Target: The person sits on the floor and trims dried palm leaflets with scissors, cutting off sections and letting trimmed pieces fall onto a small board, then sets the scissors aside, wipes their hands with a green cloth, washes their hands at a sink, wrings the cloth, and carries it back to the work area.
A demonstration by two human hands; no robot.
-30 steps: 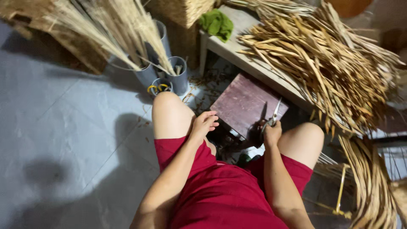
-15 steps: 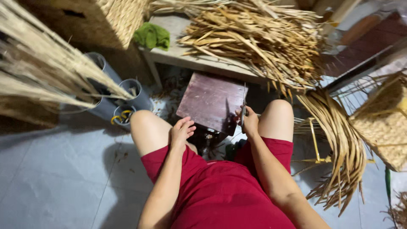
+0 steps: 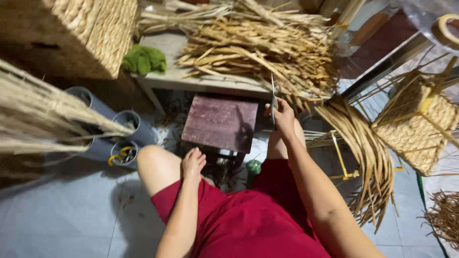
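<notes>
A: Starting near. Left hand [image 3: 193, 163] is resting on the left knee, fingers loose and spread, holding nothing.

B: And the right?

A: Right hand [image 3: 283, 116] is lifting above the right knee, its grip closed around the handles of a pair of scissors [image 3: 273, 99]. The blades are pointing up and away from the person, toward the far tabletop [image 3: 201, 82]. Long axis is running near to far, almost upright in the picture. I cannot tell whether the blades are parted.

B: What is lying beyond them?

A: A dark red stool [image 3: 221, 122] is standing just in front of the knees, left of the scissors. Past it, a heap of dried stalks [image 3: 260, 45] is covering the tabletop, with a green cloth [image 3: 144, 59] at its left end.

B: Advice for handling?

A: My judgement: keep the tips aimed away from the legs, wrist steady, and bring the free hand up to hold one stalk clear of the heap before cutting.

B: Off to the sides?

A: Grey tubes [image 3: 125, 125] on the floor at left; a woven basket [image 3: 415, 123] on a yellow frame at right.
</notes>
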